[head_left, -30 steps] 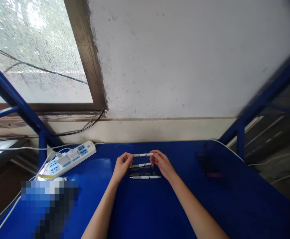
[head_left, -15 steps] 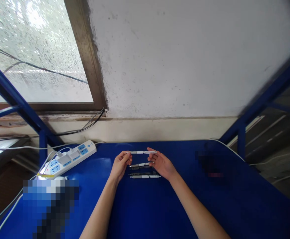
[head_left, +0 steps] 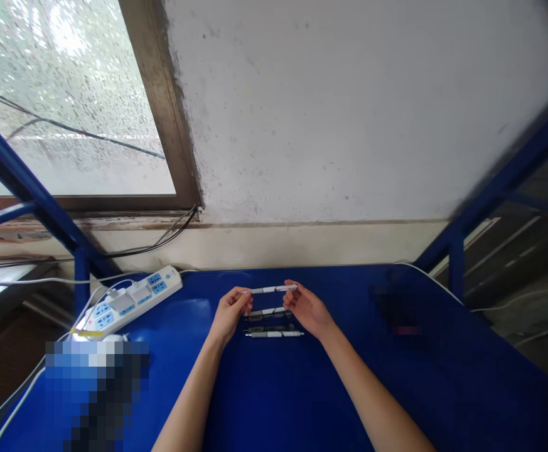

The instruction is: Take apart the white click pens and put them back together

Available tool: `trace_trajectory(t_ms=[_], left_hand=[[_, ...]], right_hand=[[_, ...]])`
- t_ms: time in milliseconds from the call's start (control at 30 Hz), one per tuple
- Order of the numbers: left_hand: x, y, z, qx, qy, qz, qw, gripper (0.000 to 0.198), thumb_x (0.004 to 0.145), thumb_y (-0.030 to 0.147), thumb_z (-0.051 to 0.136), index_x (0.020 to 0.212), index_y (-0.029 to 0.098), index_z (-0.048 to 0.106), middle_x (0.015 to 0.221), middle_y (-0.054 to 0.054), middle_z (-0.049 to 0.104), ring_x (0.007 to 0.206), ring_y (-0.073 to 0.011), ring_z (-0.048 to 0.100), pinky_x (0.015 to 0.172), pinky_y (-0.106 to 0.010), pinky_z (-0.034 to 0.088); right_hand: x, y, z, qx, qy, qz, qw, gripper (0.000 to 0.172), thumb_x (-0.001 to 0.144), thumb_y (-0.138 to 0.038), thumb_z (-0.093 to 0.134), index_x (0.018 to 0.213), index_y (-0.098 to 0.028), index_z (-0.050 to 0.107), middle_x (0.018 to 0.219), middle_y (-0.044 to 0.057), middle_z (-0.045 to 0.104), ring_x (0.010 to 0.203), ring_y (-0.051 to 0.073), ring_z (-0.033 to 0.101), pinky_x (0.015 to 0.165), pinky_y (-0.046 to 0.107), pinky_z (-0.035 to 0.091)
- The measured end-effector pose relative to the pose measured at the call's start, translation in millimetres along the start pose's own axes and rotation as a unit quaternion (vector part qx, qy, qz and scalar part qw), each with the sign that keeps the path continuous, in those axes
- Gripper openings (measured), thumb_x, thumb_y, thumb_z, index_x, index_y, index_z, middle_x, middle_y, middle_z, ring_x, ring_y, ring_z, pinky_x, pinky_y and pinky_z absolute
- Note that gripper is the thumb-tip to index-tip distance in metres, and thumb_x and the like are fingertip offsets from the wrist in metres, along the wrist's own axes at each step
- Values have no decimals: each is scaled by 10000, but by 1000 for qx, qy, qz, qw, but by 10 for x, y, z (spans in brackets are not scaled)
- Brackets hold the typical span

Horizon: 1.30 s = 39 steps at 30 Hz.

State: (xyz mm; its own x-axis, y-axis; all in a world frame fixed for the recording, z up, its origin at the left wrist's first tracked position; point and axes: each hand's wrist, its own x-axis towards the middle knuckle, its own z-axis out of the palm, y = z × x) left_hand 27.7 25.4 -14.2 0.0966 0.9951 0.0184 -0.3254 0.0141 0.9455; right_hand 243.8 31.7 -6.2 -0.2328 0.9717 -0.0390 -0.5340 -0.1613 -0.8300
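Spanning the gap between the hands in the head view, a slim white-and-grey pen with a dark mark on its barrel (head_left: 268, 290) is lying nearly level, its right end tilting slightly upward, above a glossy blue tabletop (head_left: 274, 389). The bare left hand (head_left: 228, 314) is pinching the pen's left end between thumb and fingers. The bare right hand (head_left: 308, 310) is changing most: half a second ago its fingers were standing more open around the far end, and now they are gathering in and pinching there, although the exact contact is too small to tell. For the work in hand, this is probably giving the pen support at both ends. Nearer the wearer, a grey-and-white pen (head_left: 268, 312), a dark slender pen (head_left: 268, 329) and a white pen with a grey grip (head_left: 274, 334) are lying roughly parallel, keeping their places. Well to the left, a white power strip with blue sockets (head_left: 158, 287) is resting at a slant, likewise unchanged.
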Motion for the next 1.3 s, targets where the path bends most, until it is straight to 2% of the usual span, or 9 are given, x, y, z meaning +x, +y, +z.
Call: trace_trajectory(t_ms=[300,467,600,667,767,867,967,1100,1300], left_hand=[[3,-28,-8,39,4,12,999,349,748,477,699,854,152,627,680,-3,593,556,-88,501,531,-208,382],[12,-32,-24,65,-1,20,998,347,767,476,675,882,152,625,686,-5,599,559,-95,506,533,-212,385],[28,-42,-62,174,36,55,983,329,771,468,657,889,161,659,670,-2,592,564,-113,493,547,-226,379],[33,-52,-88,261,66,95,958,282,763,441,661,860,178,688,660,-7,593,603,-139,505,595,-248,390],[40,-83,-134,369,82,150,914,187,774,374,648,827,206,712,732,-38,630,716,-193,546,703,-301,409],[46,-140,-178,455,95,165,870,148,790,316,625,838,216,723,820,-71,643,809,-236,556,762,-348,414],[50,-207,-212,508,109,160,839,143,800,277,610,854,217,729,837,-85,633,838,-259,551,764,-370,419],[48,-261,-232,529,98,162,827,152,813,239,589,873,214,727,860,-88,629,875,-268,545,779,-379,419],[43,-254,-230,530,94,169,825,144,820,205,576,867,219,712,851,-81,629,864,-266,537,773,-374,410]], right_hand=[[16,19,-41,-11,10,-25,1000,254,766,-450,679,898,-233,689,641,5,509,649,172,501,654,340,446],[19,22,-17,-29,12,-26,999,330,748,-437,708,990,-213,703,708,15,562,687,164,525,648,318,435],[55,59,-56,-107,35,-48,993,369,749,-430,703,1027,-188,709,718,19,591,666,151,520,599,288,402],[78,87,-102,-186,75,-61,978,350,741,-433,694,989,-188,721,698,18,602,632,151,513,576,286,389],[100,132,-169,-326,125,-103,931,280,737,-422,667,908,-213,741,725,34,641,657,182,542,617,314,419],[105,180,-202,-432,127,-174,876,203,764,-391,627,828,-246,754,767,54,647,698,213,555,688,355,435],[105,227,-212,-496,107,-199,838,164,783,-325,608,817,-268,757,752,62,630,722,236,553,733,390,430],[111,284,-231,-542,99,-213,806,181,812,-288,590,867,-272,762,786,79,611,793,264,550,784,429,429],[127,330,-265,-559,116,-229,788,217,829,-281,564,909,-263,765,810,98,583,814,277,530,794,452,442]])
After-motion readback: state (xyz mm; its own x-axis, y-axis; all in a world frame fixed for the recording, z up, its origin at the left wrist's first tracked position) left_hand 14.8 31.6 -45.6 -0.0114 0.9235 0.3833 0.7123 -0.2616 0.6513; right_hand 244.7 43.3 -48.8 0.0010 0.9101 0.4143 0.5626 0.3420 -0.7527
